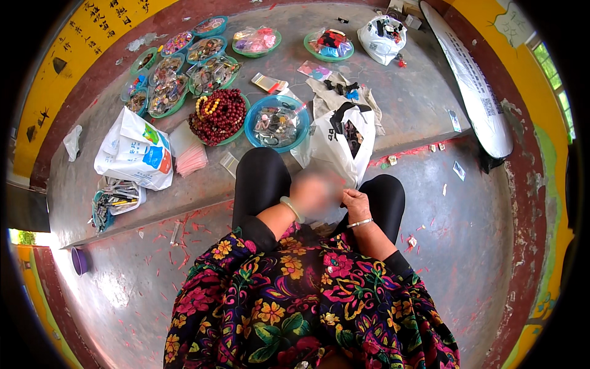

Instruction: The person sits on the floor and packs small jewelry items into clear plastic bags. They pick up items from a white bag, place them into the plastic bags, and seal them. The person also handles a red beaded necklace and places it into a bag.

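White bag [326,144]: set on the grey ledge [424,104] between the knees, just beyond both hands – plastic, creased and slumped, dark print on one side, mouth gaping.
Bag contents [353,136]: small dark pieces, heaped, too tiny to make out singly.
Bag top: black material [349,111] lying across the rim.
Right hand [356,204]: fingers curled, thumb and forefinger brought together in a pinch beside the blur; anything between the tips too small to tell.
Left hand [314,192]: smeared by blur – no telling how far open or what is held.
Wrists: pale green bangle [291,209] on the left, silvery bangle [360,222] on the right.
Blue basin [248,126]: left of the bag, filled with clear packets.
Beads [215,120]: deep red strands, piled beside the basin.
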Available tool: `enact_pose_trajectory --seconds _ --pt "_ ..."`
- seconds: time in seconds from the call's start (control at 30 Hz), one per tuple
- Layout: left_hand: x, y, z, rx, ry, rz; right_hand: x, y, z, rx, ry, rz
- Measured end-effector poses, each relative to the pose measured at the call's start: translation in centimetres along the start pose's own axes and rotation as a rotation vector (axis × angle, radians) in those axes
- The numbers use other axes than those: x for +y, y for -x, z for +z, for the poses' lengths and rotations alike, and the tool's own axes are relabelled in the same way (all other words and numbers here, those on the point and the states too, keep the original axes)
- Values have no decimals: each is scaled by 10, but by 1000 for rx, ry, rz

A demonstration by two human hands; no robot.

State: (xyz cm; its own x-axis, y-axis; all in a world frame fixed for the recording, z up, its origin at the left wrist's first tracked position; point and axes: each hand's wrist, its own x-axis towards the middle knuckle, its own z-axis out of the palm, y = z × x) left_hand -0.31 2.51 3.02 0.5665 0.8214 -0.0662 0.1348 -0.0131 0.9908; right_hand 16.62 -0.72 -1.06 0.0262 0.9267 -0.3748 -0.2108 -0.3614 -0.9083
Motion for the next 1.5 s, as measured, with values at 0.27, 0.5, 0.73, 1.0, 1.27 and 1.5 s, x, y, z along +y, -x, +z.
enact_pose_trajectory --seconds 0.27,0.5,0.73,1.0,1.27,1.5 --pt "0 0 0 32 -116 204 0 -3 -3 -31 -87 26" --pt "-1 -2 3 13 -48 134 -1 -1 1 -85 -65 53" --pt "-32 -2 10 43 417 -276 -5 0 -1 -69 1 15" --pt "-24 -2 6 24 429 -272 -3 -1 0 -95 30 -10" --pt "-28 -2 2 56 554 -297 2 0 3 -86 410 -192" --pt "-37 -2 -5 -1 660 -377 -8 6 7 -127 588 -438"
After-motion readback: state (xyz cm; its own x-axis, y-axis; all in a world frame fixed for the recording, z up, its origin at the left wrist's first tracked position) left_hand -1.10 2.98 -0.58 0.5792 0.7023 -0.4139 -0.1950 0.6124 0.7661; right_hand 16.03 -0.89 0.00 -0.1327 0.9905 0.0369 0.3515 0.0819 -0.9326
